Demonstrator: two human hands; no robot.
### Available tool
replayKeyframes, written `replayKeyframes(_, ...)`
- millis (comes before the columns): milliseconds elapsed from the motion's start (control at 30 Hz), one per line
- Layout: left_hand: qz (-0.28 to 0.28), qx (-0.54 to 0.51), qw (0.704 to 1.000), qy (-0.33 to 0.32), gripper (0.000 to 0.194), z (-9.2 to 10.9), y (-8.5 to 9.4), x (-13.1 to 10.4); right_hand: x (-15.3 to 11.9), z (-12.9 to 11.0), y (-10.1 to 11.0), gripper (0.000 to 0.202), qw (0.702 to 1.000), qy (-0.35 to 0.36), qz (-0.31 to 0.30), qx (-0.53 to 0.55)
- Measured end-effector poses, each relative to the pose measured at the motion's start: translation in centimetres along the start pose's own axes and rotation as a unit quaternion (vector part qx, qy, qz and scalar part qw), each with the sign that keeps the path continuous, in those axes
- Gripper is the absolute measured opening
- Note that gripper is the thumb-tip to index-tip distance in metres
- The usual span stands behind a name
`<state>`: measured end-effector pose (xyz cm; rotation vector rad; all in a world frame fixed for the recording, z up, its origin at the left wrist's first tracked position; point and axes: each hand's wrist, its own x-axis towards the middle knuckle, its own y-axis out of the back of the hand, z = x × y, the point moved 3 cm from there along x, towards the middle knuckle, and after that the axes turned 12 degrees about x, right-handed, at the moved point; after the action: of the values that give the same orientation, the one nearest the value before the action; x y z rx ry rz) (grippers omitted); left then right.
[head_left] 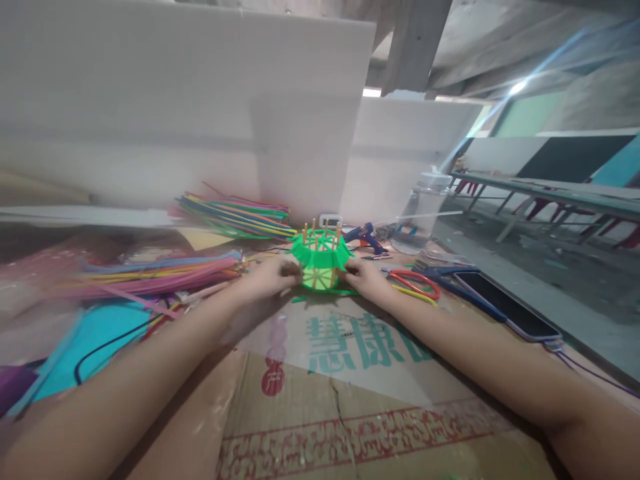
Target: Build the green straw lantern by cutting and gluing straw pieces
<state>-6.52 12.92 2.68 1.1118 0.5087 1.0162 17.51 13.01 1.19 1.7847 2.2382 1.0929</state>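
A small round basket-like craft piece [324, 260] stands on the printed cardboard [280, 433]. Bright green fuzzy strips wrap around its upright wooden sticks, whose tips rise above the green band, and its lower part is lighter yellow-green. My left hand [270, 277] is curled against its left side, with the fingertips partly hidden. On the opposite side, my right hand [369, 280] grips it with bent fingers. A green strip [345, 292] runs along the foot of the piece, near my right fingers.
Bundles of coloured pipe cleaners [240, 217] lie behind and to the left [165, 277]. A blue glue gun [367, 237], a clear bottle [420, 210], red-handled scissors [415, 283] and a phone [507, 303] are on the right. White boards [300, 133] stand behind.
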Motion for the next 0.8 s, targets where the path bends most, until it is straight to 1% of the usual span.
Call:
replayKeyframes(33,-0.009,-0.01,1.0,0.001,0.038,0.3,-0.7,0.0,0.1,0.2,0.3,0.02,1.0,-0.007,0.006,-0.001)
replayKeyframes(100,0.002,-0.015,1.0,0.005,0.039,0.8,-1.8,-0.1,0.2,0.5,0.7,0.019,1.0,-0.021,0.017,-0.001)
replayKeyframes(233,0.076,-0.019,0.997,-0.018,0.036,1.4,-2.9,-0.2,0.3,1.0,0.9,0.019,0.999,-0.035,0.03,0.004)
replayKeyframes(300,0.088,-0.021,0.996,-0.015,0.035,1.4,-3.1,-0.3,0.3,1.1,0.8,0.018,0.999,-0.036,0.032,0.007)
replayKeyframes(400,0.09,-0.028,0.996,-0.008,0.037,1.3,-3.2,-0.3,0.4,1.1,0.9,0.016,0.999,-0.036,0.033,0.008)
replayKeyframes(567,0.081,-0.078,0.994,-0.001,0.034,1.9,-3.0,-0.6,0.3,0.9,0.9,0.016,0.999,-0.025,0.026,0.023)
replayKeyframes(700,0.108,-0.087,0.99,0.02,0.032,3.2,-2.3,-1.2,0.3,0.9,0.7,0.021,0.998,-0.03,0.023,0.054)
replayKeyframes(800,0.13,-0.078,0.988,0.011,0.032,4.3,-2.0,-1.6,0.5,1.2,0.6,0.022,0.996,-0.032,0.032,0.075)
